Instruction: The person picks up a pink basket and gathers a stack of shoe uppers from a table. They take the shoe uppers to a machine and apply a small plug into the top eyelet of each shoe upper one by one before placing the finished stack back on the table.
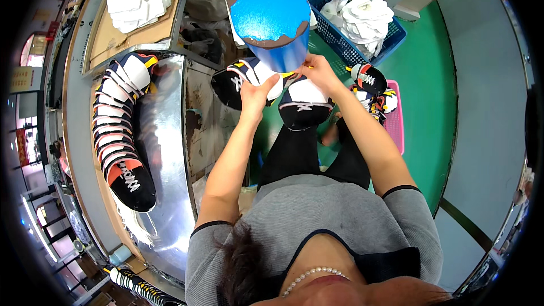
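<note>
at the near side of a blue machine (269,17)
left hand (256,95) grips the left shoe (229,86), thumb on top; right hand (319,72) pinches the far edge of the right shoe (305,113).

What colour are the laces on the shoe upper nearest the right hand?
White laces, clearest in the head view.

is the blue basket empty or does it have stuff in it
Not empty: white pieces are heaped in the blue basket, with parts of its inner walls showing around them.
</note>
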`<state>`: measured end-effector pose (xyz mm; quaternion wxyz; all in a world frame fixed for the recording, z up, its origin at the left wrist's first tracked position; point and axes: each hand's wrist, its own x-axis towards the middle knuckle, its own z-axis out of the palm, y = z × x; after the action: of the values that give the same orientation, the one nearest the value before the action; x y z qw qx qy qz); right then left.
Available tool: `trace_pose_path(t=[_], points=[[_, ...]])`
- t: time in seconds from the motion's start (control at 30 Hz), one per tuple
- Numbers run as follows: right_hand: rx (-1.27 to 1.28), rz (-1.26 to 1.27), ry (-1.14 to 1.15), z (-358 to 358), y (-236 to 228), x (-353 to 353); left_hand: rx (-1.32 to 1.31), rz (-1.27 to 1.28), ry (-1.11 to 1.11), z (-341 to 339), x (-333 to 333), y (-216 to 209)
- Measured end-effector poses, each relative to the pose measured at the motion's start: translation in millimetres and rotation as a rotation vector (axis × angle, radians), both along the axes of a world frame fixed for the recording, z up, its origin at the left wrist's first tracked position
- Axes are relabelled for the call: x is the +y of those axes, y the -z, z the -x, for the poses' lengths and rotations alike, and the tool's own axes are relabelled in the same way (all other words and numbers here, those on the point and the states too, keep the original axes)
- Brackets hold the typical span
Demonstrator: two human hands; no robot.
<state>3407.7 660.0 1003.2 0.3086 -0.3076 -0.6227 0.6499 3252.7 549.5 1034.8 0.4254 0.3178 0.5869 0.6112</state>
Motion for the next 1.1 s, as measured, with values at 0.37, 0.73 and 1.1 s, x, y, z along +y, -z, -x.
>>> trace_pose_path(t=[0.37,0.73,1.1], points=[[-0.075,0.307,0.141,-19,-1,34,-0.847,0.158,-0.143,52,22,35],[0.101,0.189,0.267,1,-7,-107,-0.454,0.043,0.003,-41,-94,-15],[0.267,0.305,0.261,14,-1,-71,0.191,-0.086,-0.152,-4,-45,-2]])
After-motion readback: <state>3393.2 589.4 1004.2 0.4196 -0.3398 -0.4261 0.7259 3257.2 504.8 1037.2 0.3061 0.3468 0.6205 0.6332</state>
